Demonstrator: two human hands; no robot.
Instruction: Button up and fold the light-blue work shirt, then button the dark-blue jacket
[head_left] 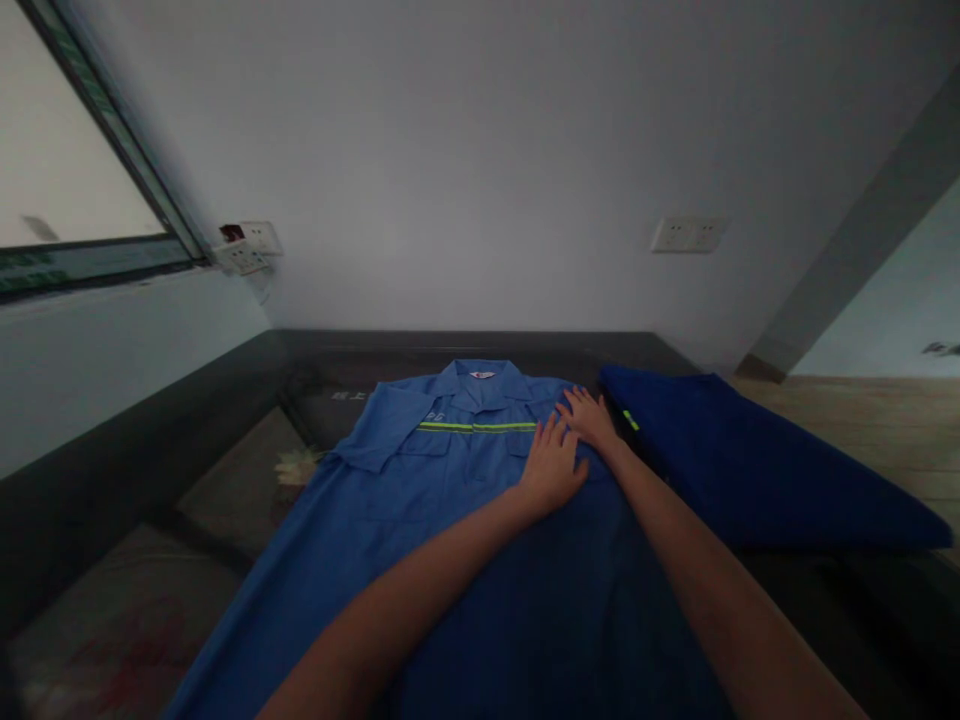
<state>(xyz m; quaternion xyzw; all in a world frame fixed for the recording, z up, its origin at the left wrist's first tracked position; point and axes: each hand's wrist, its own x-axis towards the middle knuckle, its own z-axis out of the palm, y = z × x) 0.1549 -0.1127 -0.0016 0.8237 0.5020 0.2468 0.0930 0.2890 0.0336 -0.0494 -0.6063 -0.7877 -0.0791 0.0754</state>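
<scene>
Left hand: palm down on the blue shirt, fingers (546,435) apart and laid flat; the left hand (553,470) sits below the chest stripe (442,427).
Right hand: just off the left hand at 1 o'clock, fingers apart; the right hand (592,417) lies on the shoulder area, palm down.
Shirt: the blue shirt (420,480) lies spread on the dark table (360,345), under both hands, most of it toward 9 o'clock of the left hand.
Collar: the collar (484,390) is near 11 o'clock of the left hand, well apart from it.
Sleeve: the short sleeve (382,430) is at 9 o'clock of the left hand, well apart.
Dark blue cloth: the dark blue cloth (750,470) is between 3 and 4 o'clock of the right hand, near it.
Wall: the socket plate (688,235) is at 2 o'clock of the right hand.
</scene>
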